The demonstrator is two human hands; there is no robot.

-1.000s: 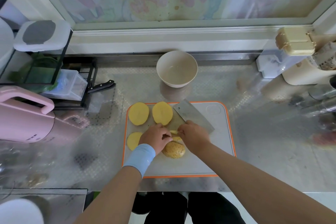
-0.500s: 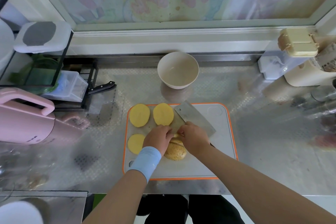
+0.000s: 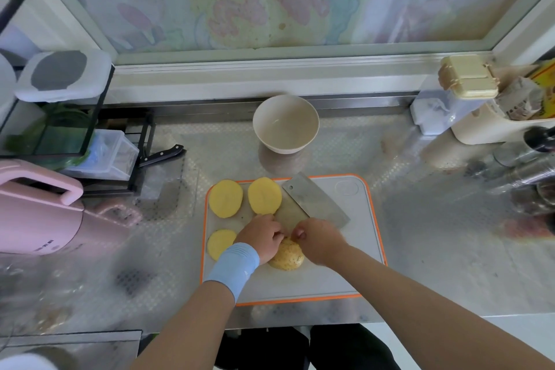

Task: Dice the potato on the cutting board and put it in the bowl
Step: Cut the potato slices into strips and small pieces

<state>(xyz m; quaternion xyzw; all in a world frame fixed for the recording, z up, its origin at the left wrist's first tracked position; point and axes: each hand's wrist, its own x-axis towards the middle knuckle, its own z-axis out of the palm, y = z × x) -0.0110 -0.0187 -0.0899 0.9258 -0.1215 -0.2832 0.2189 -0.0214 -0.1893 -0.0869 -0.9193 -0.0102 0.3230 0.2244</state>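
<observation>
1. Nearest, just under both hands, the potato end piece sits skin-up on the cutting board. It is a rounded cap, half hidden, so I cannot tell its long axis.
2. The left hand, above a blue wristband, curls its fingers over that piece and pins it down.
3. The right hand is closed round the handle of the cleaver. The handle itself is hidden. The blade reaches away from the hand toward the bowl, tilted so its flat face shows.
4. Left of the left hand lies one potato slice. Beyond that hand lie two larger slices. All three lie flat, cut face up, the larger ovals running roughly near to far.
5. Farthest, well beyond both hands, the bowl holds nothing.
6. Judged from this, the task is early. The potato is partly sliced and no dice are cut. The last slices, strips, cubes and the transfer remain.
</observation>
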